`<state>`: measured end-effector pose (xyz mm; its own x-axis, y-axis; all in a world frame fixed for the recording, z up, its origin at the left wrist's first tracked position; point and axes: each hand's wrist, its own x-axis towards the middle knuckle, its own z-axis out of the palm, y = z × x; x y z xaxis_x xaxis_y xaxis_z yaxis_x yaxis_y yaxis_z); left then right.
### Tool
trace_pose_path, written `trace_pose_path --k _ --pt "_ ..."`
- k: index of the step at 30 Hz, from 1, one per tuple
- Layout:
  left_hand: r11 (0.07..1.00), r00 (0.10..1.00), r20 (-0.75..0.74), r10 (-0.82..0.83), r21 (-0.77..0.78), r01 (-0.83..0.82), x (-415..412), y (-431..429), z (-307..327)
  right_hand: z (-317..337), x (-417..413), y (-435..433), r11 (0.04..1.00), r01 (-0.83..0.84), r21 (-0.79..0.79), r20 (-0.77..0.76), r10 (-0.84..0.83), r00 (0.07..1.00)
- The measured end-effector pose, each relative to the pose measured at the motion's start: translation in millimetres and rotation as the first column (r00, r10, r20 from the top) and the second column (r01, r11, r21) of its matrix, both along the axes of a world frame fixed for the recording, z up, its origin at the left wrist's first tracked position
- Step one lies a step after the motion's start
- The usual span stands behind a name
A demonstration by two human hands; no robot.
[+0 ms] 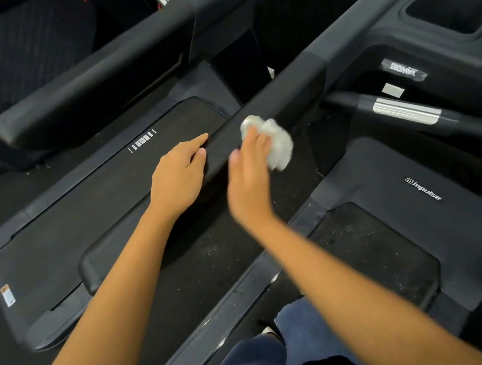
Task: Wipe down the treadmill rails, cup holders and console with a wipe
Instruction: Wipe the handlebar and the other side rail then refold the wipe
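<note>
Head view. Rail [291, 92] runs on a diagonal from near-left, low in the frame, up to far-right, where it joins the console moulding. Cup holder [455, 9] sits past the rail's far end, well apart from both hands.

Left hand [180, 176]: fingers straight and spread loose, lying against the rail's left flank at mid-length, forefinger pointing up along it. Holds nothing; looks like a brace.

Right hand [249, 181]: motion-blurred, just right of the left hand, over the rail's top. Fingers reach into a crumpled white wipe [277, 141] and grip it; the exact curl is lost in blur. Wipe touches the rail's top and right edge, just beyond the fingertips.

Judgement: rail-wiping step. The right hand is the working one. The coming stroke should follow the rail's long axis, probably toward the far end.
</note>
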<state>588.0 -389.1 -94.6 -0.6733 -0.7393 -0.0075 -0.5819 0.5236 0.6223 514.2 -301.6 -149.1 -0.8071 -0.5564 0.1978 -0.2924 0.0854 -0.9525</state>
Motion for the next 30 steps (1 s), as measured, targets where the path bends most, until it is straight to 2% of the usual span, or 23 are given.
trace_pose_path --k 3,6,8,9,10,12,14,17,18,20,21,24,27,29,30 --pt "1.0 1.0 0.018 -0.001 -0.028 0.002 -1 3 2 20 -64 -12 0.99 0.142 0.028 0.098 -0.144 0.985" --pt "1.0 1.0 0.008 0.012 -0.019 -0.012 -2 3 2 9 -15 -13 0.981 0.179 0.069 0.196 -0.19 0.962" --pt "1.0 1.0 0.007 0.007 -0.023 -0.007 -2 2 1 -4 63 2 0.996 0.092 0.018 0.293 -0.094 0.952" --pt "1.0 1.0 0.007 0.0 -0.031 0.0 -2 2 1 -10 97 12 1.0 -0.011 -0.021 0.346 0.018 0.938" --pt "0.999 1.0 0.007 -0.007 -0.036 0.007 -2 2 1 -15 119 20 0.993 -0.107 -0.05 0.418 0.118 0.901" --pt "0.999 1.0 0.004 -0.011 -0.041 0.011 -1 2 2 -24 124 19 0.982 -0.174 -0.075 0.501 0.187 0.845" --pt "0.999 1.0 0.002 -0.003 -0.039 0.003 0 2 2 -28 89 8 0.995 -0.052 -0.08 0.551 0.087 0.83" --pt "0.999 1.0 0.008 -0.002 -0.054 0.002 0 3 3 -22 -4 -8 0.976 0.211 0.043 0.574 -0.197 0.795" --pt "0.998 1.0 0.015 -0.003 -0.059 0.004 0 4 3 -20 -36 -11 0.95 0.311 0.041 0.609 -0.27 0.746" --pt "0.998 1.0 0.019 0.002 -0.064 -0.001 -1 4 3 -14 -73 -16 0.905 0.426 -0.015 0.631 -0.322 0.706" --pt "0.998 1.0 0.019 0.005 -0.063 -0.003 -2 4 3 -13 -69 -20 0.904 0.427 -0.003 0.623 -0.332 0.708" --pt "0.998 1.0 0.014 -0.001 -0.068 0.002 -3 4 2 -12 20 -23 0.95 0.313 -0.01 0.569 -0.252 0.783" --pt "0.997 1.0 0.013 -0.01 -0.08 0.011 -2 4 2 -11 124 6 0.984 0.046 -0.172 0.538 0.055 0.841" --pt "0.996 1.0 0.009 -0.01 -0.084 0.011 -2 5 3 -28 125 9 0.985 -0.019 -0.174 0.549 0.113 0.828" --pt "0.997 1.0 0.007 -0.009 -0.083 0.009 -1 5 3 -35 104 4 0.99 0.013 -0.138 0.555 0.066 0.829"
